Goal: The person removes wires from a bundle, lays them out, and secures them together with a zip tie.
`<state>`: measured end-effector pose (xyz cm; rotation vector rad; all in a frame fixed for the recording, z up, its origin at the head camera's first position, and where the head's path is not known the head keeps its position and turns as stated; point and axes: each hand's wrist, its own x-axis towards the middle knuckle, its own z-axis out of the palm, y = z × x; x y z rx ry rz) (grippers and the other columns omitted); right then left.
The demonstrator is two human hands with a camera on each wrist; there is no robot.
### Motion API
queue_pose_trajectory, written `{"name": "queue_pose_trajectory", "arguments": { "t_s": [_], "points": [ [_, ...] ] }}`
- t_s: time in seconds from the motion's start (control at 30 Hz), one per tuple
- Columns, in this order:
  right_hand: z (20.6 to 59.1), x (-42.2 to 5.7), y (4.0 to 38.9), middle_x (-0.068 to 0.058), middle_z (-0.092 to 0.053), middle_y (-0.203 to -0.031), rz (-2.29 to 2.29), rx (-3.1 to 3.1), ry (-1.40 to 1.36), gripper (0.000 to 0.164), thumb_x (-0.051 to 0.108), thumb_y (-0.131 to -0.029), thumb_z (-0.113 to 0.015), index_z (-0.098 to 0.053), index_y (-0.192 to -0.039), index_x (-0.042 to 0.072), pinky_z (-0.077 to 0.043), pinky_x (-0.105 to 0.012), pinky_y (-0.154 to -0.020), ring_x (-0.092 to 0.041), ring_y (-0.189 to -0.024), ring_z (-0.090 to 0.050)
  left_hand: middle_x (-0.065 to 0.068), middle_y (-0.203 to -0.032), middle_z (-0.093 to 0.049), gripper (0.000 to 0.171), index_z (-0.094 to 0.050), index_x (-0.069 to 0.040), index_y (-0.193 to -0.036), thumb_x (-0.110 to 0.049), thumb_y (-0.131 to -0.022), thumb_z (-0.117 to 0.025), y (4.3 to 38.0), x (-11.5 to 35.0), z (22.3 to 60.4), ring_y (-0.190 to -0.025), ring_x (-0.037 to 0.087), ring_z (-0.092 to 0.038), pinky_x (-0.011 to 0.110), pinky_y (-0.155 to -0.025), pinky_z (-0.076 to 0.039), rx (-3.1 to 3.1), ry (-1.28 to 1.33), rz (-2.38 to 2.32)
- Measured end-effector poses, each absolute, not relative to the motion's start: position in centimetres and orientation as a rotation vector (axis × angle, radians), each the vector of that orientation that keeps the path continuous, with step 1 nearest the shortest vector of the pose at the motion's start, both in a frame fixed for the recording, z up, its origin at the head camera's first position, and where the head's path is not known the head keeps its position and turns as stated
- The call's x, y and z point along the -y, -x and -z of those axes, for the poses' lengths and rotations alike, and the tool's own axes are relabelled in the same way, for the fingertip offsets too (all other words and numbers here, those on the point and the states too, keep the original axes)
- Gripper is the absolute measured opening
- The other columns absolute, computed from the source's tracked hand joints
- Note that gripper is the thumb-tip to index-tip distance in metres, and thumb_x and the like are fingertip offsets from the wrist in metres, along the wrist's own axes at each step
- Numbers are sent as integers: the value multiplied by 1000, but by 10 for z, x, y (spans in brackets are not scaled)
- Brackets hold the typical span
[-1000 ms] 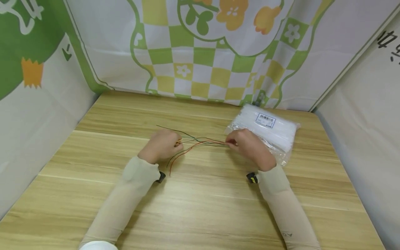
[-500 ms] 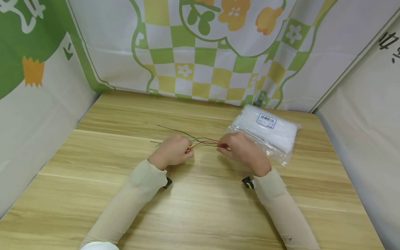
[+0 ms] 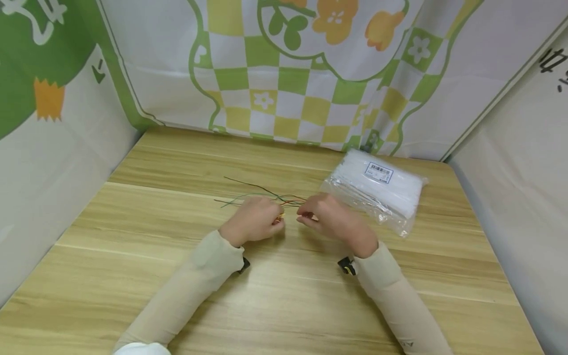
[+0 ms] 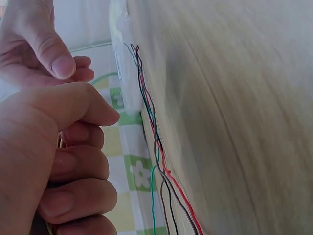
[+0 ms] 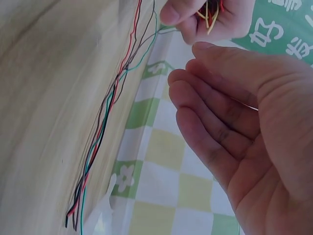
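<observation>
Though thin, wires (image 5: pixel 212 22) in left hand (image 3: pixel 254 220)

Thin red, black, green and brown wires (image 5: pixel 116 80) lie crossed on the bench (image 3: pixel 284 296), a yellow-and-red bunch (image 5: pixel 211 15) held in the left grip (image 3: pixel 254 218).

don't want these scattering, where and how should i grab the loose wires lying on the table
Probably pinch the loose wires along their right-hand stretch, coming from above with the right hand: there they run close together along the table, while their left ends fan apart. That hand shows nothing held.
</observation>
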<state>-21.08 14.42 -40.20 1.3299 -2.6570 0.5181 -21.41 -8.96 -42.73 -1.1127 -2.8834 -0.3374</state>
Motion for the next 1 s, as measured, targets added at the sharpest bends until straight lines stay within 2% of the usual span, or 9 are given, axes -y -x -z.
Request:
{"name": "queue_pose_trajectory", "arguments": {
  "t_s": [0.43, 0.7, 0.9, 1.0],
  "points": [
    [410, -133, 203, 2, -77, -92, -547, 2593, -1379, 6, 16, -98, -77, -81, -99, 12, -59, -27, -78, -11, -85, -73, -11, -57, -33, 30, -53, -21, -68, -17, -94, -64, 207, 79, 427, -55, 6, -35, 24, -49, -28, 2901, 1140, 348],
    [410, -128, 199, 4, -77, -92, -520, 2566, -1380, 5, 16, -97, -77, -81, -95, 14, -59, -28, -80, -10, -86, -72, -9, -60, -43, 24, -63, -17, -75, -21, -98, -68, 206, 79, 431, -60, 10, -43, 27, -53, -37, 2949, 1102, 300],
    [411, -125, 196, 6, -74, -89, -509, 2547, -1389, 6, 18, -97, -78, -79, -92, 17, -58, -26, -79, -8, -85, -70, -7, -61, -45, 34, -54, -21, -69, -24, -99, -69, 205, 77, 431, -60, 12, -48, 30, -55, -41, 2995, 1099, 332],
    [411, -125, 196, 6, -74, -88, -487, 2512, -1415, 6, 17, -97, -78, -79, -91, 16, -58, -27, -78, -8, -84, -70, -8, -62, -46, 33, -55, -22, -70, -27, -101, -69, 206, 77, 431, -61, 12, -49, 31, -57, -42, 3001, 1113, 330]
  ]
}}
